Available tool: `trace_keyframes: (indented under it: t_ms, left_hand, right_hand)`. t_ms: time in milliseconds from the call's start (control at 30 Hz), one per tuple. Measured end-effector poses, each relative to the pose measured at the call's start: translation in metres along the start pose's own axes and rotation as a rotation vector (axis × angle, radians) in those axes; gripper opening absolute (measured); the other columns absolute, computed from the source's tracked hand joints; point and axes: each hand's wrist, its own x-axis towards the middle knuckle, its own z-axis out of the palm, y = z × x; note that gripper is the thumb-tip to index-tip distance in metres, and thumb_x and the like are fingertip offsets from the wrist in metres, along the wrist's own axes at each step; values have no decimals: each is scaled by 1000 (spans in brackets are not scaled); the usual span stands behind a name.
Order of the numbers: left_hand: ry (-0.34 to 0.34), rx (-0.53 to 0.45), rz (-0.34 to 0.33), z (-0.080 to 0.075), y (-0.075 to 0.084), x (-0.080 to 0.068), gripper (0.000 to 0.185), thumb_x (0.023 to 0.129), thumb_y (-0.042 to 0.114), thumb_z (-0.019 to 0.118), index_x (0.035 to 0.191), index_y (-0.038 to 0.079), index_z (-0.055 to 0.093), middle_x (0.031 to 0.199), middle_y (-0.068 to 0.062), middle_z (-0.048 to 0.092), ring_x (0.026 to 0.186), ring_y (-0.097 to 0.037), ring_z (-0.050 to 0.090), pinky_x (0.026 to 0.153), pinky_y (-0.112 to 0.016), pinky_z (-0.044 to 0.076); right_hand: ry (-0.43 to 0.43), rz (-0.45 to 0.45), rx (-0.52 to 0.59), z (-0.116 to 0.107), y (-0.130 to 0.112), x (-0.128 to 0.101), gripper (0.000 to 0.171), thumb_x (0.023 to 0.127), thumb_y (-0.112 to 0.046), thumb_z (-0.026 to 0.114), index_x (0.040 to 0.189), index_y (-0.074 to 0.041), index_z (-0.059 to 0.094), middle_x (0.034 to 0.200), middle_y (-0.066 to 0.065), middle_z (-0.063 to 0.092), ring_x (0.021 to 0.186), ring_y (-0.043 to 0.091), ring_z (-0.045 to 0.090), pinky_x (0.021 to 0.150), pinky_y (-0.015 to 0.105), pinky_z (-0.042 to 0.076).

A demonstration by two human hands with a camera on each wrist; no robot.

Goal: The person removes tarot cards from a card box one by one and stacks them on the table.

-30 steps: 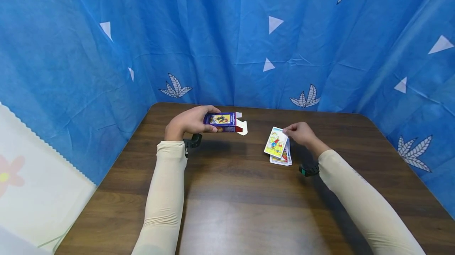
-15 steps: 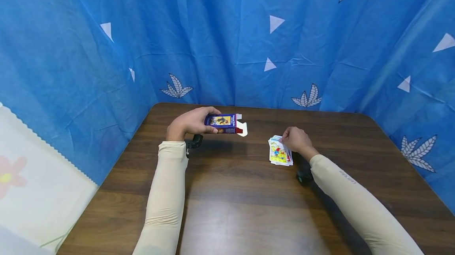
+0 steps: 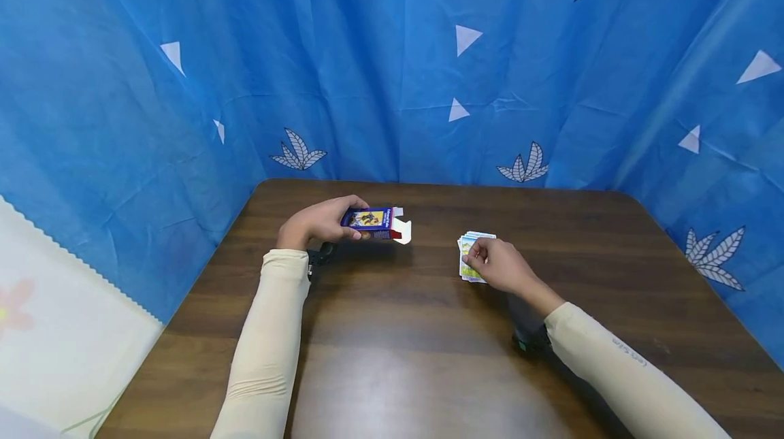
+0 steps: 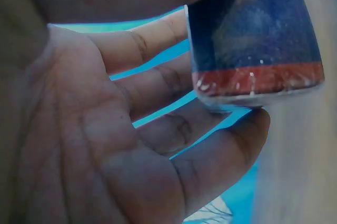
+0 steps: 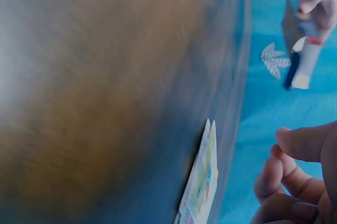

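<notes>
My left hand (image 3: 322, 221) grips a small blue card box (image 3: 371, 219) with a picture on its face, held above the table. The box lies sideways with its white end flap (image 3: 401, 229) unfolded toward the right. Seen from the left wrist, the box (image 4: 258, 29) has a red band along its end. Over the near right side of a small pile of picture cards (image 3: 467, 248) is my right hand (image 3: 505, 267), its fingers loosely curled. In the right wrist view, the right hand's thumb (image 5: 305, 141) comes close to the fingertips, and nothing sits between them. The cards (image 5: 202, 182) lie below.
A dark brown wooden table (image 3: 380, 330) bears the card pile. Behind it hangs a blue curtain (image 3: 367, 71) with white leaf and triangle prints. A pale cloth (image 3: 67, 330) with a flower print is at the left.
The card in my right hand has gone down onto the pile and been let go. That hand has since drawn toward me. My left hand and the box are slightly lower.
</notes>
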Motion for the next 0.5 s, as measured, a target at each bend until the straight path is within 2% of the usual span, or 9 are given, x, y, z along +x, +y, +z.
trace_keyframes:
  t_ms: [133, 300, 367, 500]
  left_hand:
    - [-56, 18, -37, 9, -18, 5, 61, 88, 26, 74, 139, 10, 44, 131, -12, 55, 118, -28, 52, 110, -49, 41]
    - [-100, 73, -108, 21, -38, 8, 61, 88, 28, 74, 138, 11, 44, 131, -13, 54, 118, -29, 50, 109, -51, 41]
    - [-94, 95, -132, 25, -46, 6, 62, 88, 28, 74, 138, 11, 43, 131, -15, 53, 118, -30, 49, 109, -52, 40]
    - [-49, 118, -138, 36, -54, 5, 64, 88, 26, 73, 141, 10, 39, 134, -17, 51, 121, -32, 46, 110, -55, 38]
  right_hand:
    - [-35, 6, 10, 6, -3, -15, 13, 92, -22, 67, 82, -14, 64, 67, -4, 62, 53, 10, 51, 56, 28, 41]
    - [-57, 25, 16, 16, -5, -26, 15, 91, -23, 68, 80, -15, 63, 67, -6, 59, 55, 9, 48, 55, 26, 39]
    - [-61, 12, 20, 21, -6, -25, 16, 92, -25, 68, 80, -15, 63, 67, -6, 59, 55, 9, 48, 55, 26, 38]
    - [-59, -10, 21, 28, -7, -26, 15, 93, -26, 67, 81, -16, 65, 66, -7, 58, 55, 9, 47, 56, 26, 39]
